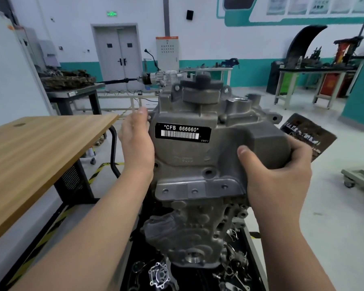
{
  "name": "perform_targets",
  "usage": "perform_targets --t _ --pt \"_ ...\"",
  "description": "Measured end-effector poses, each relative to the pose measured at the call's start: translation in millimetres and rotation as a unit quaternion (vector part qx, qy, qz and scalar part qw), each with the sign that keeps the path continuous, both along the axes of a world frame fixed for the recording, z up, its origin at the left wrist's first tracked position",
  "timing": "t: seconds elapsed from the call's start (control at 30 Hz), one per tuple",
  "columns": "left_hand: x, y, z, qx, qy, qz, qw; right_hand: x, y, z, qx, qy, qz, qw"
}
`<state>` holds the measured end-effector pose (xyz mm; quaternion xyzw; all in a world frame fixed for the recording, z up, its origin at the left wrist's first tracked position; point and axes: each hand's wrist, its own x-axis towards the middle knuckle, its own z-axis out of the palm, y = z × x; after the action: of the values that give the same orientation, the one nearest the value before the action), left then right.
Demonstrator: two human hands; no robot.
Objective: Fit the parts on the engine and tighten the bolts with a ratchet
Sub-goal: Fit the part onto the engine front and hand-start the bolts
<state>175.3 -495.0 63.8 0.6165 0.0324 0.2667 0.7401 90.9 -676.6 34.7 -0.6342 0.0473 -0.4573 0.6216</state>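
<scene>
White walls [208, 34] with a teal band [252, 70] along the base. Far back, a grey double door [119, 55] under a green lit sign [111, 14], a pale cabinet [167, 52] beside it. Pale grey floor [324, 217], yellow-black tape [98, 171] on it. Left, a wooden tabletop [40, 148] on black legs [114, 148]; right, a cluttered workbench [315, 69].

Left hand [135, 143] — fingers behind cover [185, 164]

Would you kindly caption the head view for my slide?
Left hand and right hand hold a labelled cover against the engine.
</scene>
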Motion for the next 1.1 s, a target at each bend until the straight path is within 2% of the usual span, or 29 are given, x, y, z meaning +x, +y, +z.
perform_targets --t 0.27,0.5,0.63,0.8,1.1 --pt "1 1 -28 0.002 -0.014 0.046 0.999 5 3 -20 -0.01 0.027 -0.01 1.0" --pt "-8 0 -21 -0.008 0.008 0.026 1.0 14 -9 -9 -0.084 0.068 -0.03 0.994" --pt "-6 -5 -12 0.001 0.035 0.006 0.999 18 -15 -4 -0.064 0.062 -0.048 0.995" --pt "-5 -9 11 0.034 0.013 0.014 0.999 13 -16 0 -0.03 0.034 -0.046 0.998" --pt "3 -7 23 0.097 0.003 0.004 0.995 11 -5 -4 0.04 0.049 -0.055 0.996"
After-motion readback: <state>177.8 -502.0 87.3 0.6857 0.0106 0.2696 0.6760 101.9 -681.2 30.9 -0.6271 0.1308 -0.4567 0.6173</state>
